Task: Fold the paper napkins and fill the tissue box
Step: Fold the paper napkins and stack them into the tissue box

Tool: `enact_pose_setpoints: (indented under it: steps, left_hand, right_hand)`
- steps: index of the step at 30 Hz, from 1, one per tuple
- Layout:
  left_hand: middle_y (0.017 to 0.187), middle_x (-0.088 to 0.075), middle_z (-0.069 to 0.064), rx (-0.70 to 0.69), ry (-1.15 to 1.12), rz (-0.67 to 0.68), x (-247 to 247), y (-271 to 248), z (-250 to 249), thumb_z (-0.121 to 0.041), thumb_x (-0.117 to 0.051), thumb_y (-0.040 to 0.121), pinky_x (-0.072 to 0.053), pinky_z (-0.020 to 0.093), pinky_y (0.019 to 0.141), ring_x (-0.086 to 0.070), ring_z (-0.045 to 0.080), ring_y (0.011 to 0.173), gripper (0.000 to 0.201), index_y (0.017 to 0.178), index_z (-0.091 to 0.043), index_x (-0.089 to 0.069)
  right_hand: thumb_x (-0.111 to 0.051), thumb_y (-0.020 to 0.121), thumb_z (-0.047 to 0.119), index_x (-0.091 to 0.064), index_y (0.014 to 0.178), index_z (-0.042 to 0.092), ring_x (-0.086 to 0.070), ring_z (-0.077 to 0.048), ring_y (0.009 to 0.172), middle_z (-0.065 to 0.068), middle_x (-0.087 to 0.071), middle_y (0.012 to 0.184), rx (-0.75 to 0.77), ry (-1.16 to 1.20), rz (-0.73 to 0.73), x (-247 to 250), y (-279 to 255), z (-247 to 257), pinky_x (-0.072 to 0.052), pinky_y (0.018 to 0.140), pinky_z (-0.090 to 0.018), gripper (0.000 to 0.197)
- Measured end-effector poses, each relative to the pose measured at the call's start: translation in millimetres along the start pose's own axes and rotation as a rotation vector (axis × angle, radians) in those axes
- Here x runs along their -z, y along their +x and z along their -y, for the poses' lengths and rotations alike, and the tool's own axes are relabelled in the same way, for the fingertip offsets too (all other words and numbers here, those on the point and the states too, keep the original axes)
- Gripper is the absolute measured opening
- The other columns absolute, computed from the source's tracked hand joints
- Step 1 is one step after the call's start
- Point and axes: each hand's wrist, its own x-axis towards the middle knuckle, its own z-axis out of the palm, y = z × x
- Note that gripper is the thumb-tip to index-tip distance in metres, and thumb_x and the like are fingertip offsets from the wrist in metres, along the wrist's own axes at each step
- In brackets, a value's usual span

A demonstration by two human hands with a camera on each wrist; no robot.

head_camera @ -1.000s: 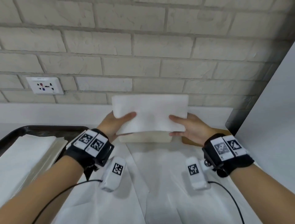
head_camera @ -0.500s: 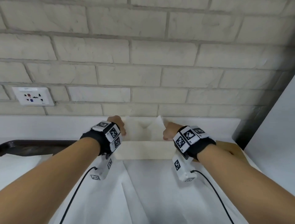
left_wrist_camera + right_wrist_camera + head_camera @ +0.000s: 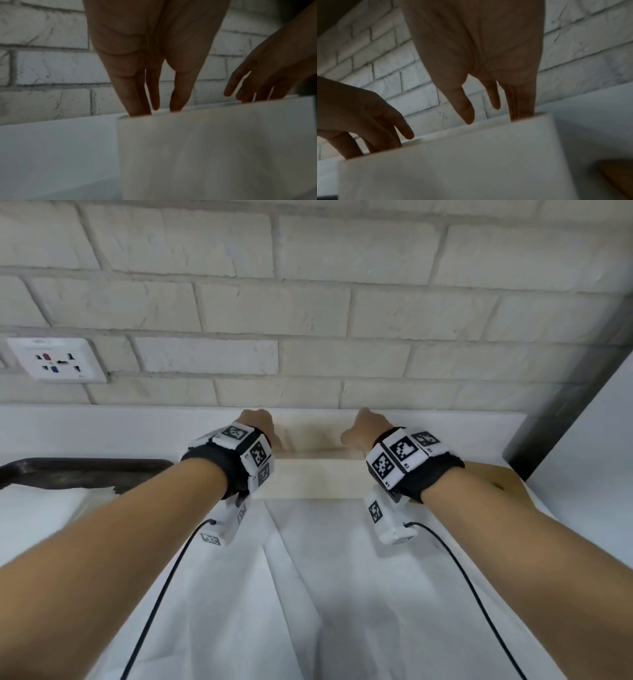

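Napkin gone into tissue box; left hand, right hand straight-fingered, fingertips inside.

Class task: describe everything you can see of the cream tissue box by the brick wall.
The cream rectangular tissue box looks like smooth, plain card with flat walls and square corners. It stands upright on the white-covered table, close to the brick wall. Its top is open. The left hand and right hand reach straight-fingered down into it at opposite ends. Its contents are hidden.

One tissue box, two hands
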Motion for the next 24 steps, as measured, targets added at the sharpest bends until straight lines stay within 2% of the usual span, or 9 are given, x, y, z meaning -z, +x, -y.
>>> enact_pose_setpoints:
  steps: [1,3,5,6,10,14,18,21,24]
  left_hand:
    - [0.087,-0.057,0.010,-0.043,0.000,0.005,1.9,-9.4,1.0,-0.017,-0.056,0.089,-0.045,0.026,0.064,-0.055,0.023,0.074,0.012,0.083,-0.006,-0.058]
    - [0.115,-0.061,0.015,-0.099,-0.018,-0.023,4.5,-32.1,-1.5,-0.019,-0.056,0.088,-0.048,0.031,0.081,-0.058,0.027,0.090,0.031,0.112,0.000,-0.061]
    - [0.120,-0.062,0.015,-0.130,-0.088,-0.045,4.1,-59.7,-6.8,-0.021,-0.056,0.088,-0.050,0.035,0.090,-0.060,0.029,0.096,0.034,0.117,-0.003,-0.061]
    - [0.120,-0.063,0.015,-0.153,-0.118,-0.041,2.7,-72.2,-10.8,-0.021,-0.056,0.088,-0.049,0.035,0.091,-0.061,0.030,0.102,0.034,0.117,-0.005,-0.062]
    - [0.120,-0.063,0.014,-0.243,-0.094,0.119,-23.9,-120.1,-25.4,-0.026,-0.056,0.089,-0.050,0.034,0.095,-0.060,0.030,0.111,0.037,0.119,-0.005,-0.061]
    - [0.105,-0.061,0.010,-0.225,-0.165,0.357,-67.0,-142.1,-39.2,-0.025,-0.058,0.088,-0.047,0.029,0.077,-0.058,0.022,0.088,0.037,0.115,0.000,-0.060]
    - [0.084,-0.054,0.005,-0.159,-0.239,0.510,-101.1,-156.8,-47.4,-0.024,-0.055,0.090,-0.040,0.025,0.061,-0.052,0.023,0.078,0.025,0.106,-0.006,-0.055]
    - [0.080,-0.054,0.007,-0.080,-0.387,0.572,-122.0,-166.7,-46.2,-0.019,-0.058,0.088,-0.047,0.031,0.064,-0.053,0.023,0.062,0.024,0.104,-0.001,-0.055]
    - [0.073,-0.055,0.008,-0.013,-0.483,0.606,-132.4,-171.0,-44.7,-0.012,-0.055,0.089,-0.042,0.024,0.053,-0.048,0.021,0.055,0.015,0.076,-0.006,-0.049]
  right_hand:
    - [-0.048,0.093,0.019,-0.036,0.135,0.000,-0.048,-0.030,0.123,-0.017,-0.044,0.138,0.013,0.024,-0.021,6.2,-10.8,-0.6,-0.044,0.094,-0.035,0.047]
    - [-0.048,0.092,0.020,-0.040,0.130,0.003,-0.049,-0.030,0.119,-0.016,-0.044,0.135,0.021,0.098,-0.037,16.5,-29.0,-8.4,-0.045,0.090,-0.035,0.043]
    - [-0.048,0.090,0.019,-0.048,0.114,0.003,-0.051,-0.028,0.108,-0.016,-0.046,0.121,0.015,0.158,-0.032,22.0,-55.1,-22.3,-0.046,0.076,-0.031,0.029]
    - [-0.049,0.090,0.018,-0.048,0.116,0.002,-0.052,-0.028,0.107,-0.015,-0.046,0.119,0.019,0.177,-0.036,25.8,-69.6,-30.7,-0.046,0.075,-0.030,0.031]
    - [-0.051,0.091,0.019,-0.047,0.128,0.001,-0.052,-0.030,0.116,-0.014,-0.050,0.129,-0.050,0.144,0.017,21.4,-117.5,-75.6,-0.047,0.096,-0.035,0.041]
    - [-0.057,0.089,0.029,-0.054,0.108,0.006,-0.054,-0.026,0.098,-0.009,-0.053,0.112,-0.150,0.065,0.134,1.2,-152.0,-123.7,-0.046,0.087,-0.033,0.030]
    - [-0.061,0.085,0.035,-0.045,0.129,0.004,-0.047,-0.024,0.092,-0.006,-0.048,0.107,-0.290,0.089,0.220,-33.1,-175.7,-157.9,-0.041,0.081,-0.033,0.056]
    - [-0.062,0.082,0.040,-0.046,0.128,0.005,-0.055,-0.025,0.106,-0.008,-0.055,0.123,-0.295,0.081,0.171,-58.1,-189.3,-172.4,-0.044,0.087,-0.031,0.060]
    - [-0.070,0.077,0.038,-0.047,0.125,0.007,-0.053,-0.024,0.115,-0.008,-0.054,0.127,-0.249,0.165,0.099,-70.6,-194.7,-179.2,-0.042,0.088,-0.029,0.061]
